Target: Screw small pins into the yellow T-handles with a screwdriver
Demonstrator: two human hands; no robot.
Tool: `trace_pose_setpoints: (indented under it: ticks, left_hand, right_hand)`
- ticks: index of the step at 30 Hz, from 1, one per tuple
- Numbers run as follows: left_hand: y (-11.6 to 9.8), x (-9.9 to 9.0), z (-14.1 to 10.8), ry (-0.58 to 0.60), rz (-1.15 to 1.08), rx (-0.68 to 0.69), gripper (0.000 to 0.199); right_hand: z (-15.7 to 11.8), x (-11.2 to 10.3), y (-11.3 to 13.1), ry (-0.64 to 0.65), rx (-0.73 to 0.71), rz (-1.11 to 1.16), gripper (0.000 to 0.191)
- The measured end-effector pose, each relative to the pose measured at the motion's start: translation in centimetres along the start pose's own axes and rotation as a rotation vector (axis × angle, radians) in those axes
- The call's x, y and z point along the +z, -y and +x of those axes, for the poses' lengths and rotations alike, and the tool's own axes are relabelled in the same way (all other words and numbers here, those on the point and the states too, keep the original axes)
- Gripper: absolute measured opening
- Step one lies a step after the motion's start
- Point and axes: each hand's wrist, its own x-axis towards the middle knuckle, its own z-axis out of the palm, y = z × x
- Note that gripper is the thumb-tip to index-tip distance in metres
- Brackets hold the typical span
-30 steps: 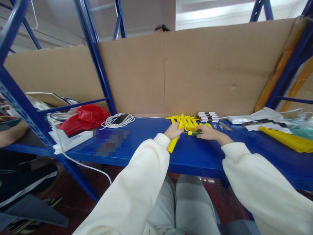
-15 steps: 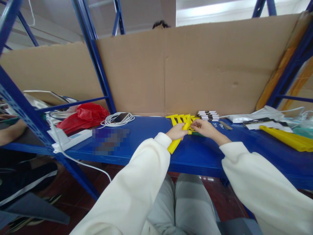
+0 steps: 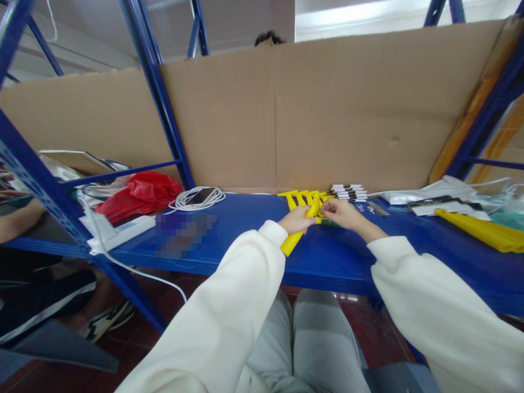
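Note:
My left hand (image 3: 298,219) is wrapped round a long yellow curved piece (image 3: 292,244), whose lower end sticks out toward me over the blue table. Its upper end rises between my two hands; the exact kind of thing cannot be made out. My right hand (image 3: 340,213) is closed in a pinch beside that upper end, and whatever its fingertips hold is too small to name. Just behind my hands lies a row of similar yellow pieces (image 3: 293,200). A dark green item (image 3: 328,223) shows partly under my right hand.
Small white-and-black packs (image 3: 349,192) are stacked behind my right hand, near small metal parts (image 3: 377,208). Yellow sheeting (image 3: 483,232) lies at right. A coiled white cable (image 3: 197,199), red plastic bag (image 3: 141,195) and power strip (image 3: 131,232) are at left, near another person's arm (image 3: 20,218).
My hands stay almost in place on the yellow piece, with only a slight shift of the right fingers. At lower left, the other person's shoe has moved to the right.

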Motion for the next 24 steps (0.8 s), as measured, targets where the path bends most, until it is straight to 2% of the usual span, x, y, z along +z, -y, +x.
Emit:
trace_pose_setpoints:
  ticks: [9,14,16,19,22,24]
  left_hand:
    - [-0.4,0.1,-0.2,-0.008,0.012,-0.016,0.012]
    - [0.1,-0.1,0.0,-0.057,0.033,-0.025,0.012]
    - [0.3,-0.1,0.1,-0.061,0.034,-0.018,0.013]
    - [0.6,-0.1,0.2,-0.046,0.029,-0.005,0.013]
    - [0.9,-0.1,0.3,-0.042,0.029,0.014,0.014]
    - [1.1,-0.1,0.4,-0.043,0.031,0.027,0.014]
  right_hand:
    - [0.0,-0.1,-0.2,-0.006,0.027,0.014,0.004]
    - [0.3,-0.8,-0.5,-0.026,0.068,-0.056,0.003]
    - [0.4,-1.9,-1.0,-0.088,0.154,-0.171,0.006]
    - [0.1,-4.3,-2.7,-0.157,0.41,-0.448,0.009]
    - [-1.2,-6.9,-5.6,-0.115,0.662,-0.598,0.012]
    - [-2.1,-8.0,-7.8,-0.118,0.732,-0.598,0.013]
